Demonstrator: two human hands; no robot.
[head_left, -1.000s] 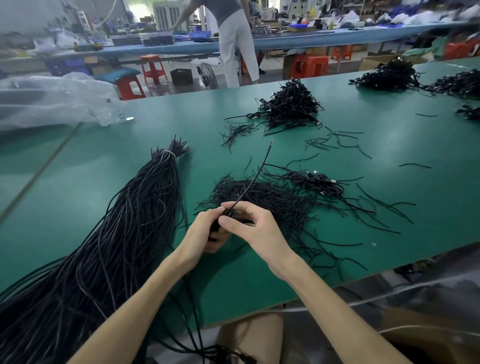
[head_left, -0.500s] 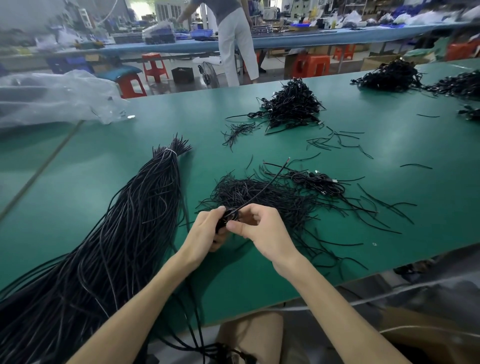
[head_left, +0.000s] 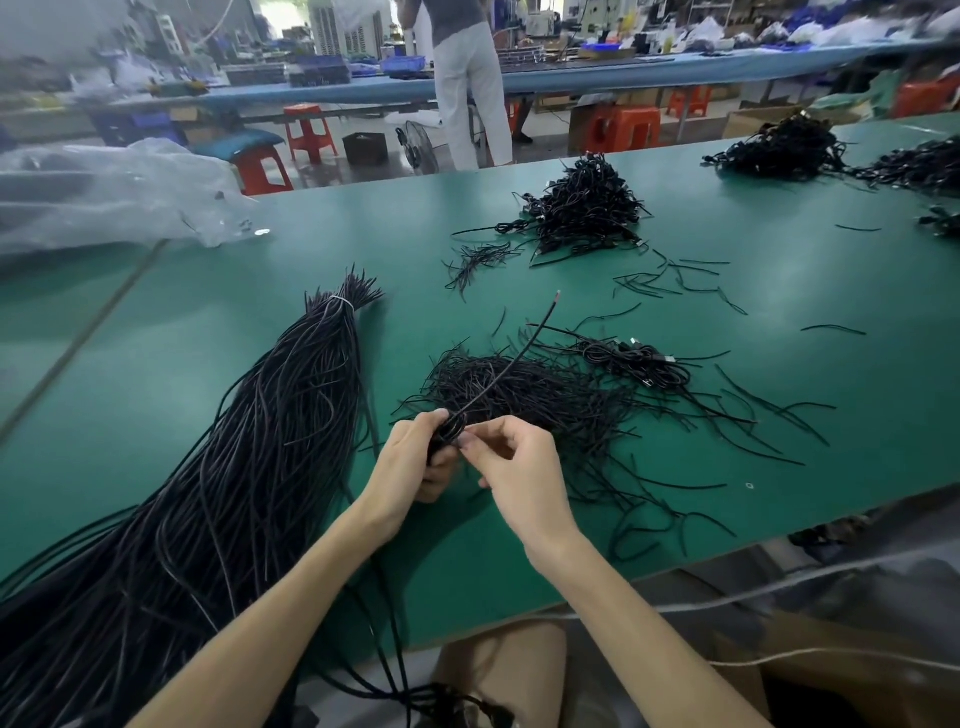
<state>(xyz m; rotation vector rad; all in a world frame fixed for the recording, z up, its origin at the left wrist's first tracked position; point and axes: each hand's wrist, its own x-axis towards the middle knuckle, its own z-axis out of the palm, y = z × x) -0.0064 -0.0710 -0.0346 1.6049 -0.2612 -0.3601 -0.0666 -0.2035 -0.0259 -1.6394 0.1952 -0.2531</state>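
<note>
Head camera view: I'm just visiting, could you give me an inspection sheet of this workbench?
Surface: green table, strewn with wire bits.
Job's things: coiled cable, one end sticking up.
Clutter: pile of loose ties; heap of coils; plastic sheet.
Hands: left hand grips the coiled cable; right hand pinches it.
Cables: long tied bundle running off the near edge.
Surroundings: standing person, red stool, second bench.

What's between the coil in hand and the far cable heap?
Head view: the loose wire pile lies just beyond the coil, then a small strand cluster and bare table before the far heap.
</note>
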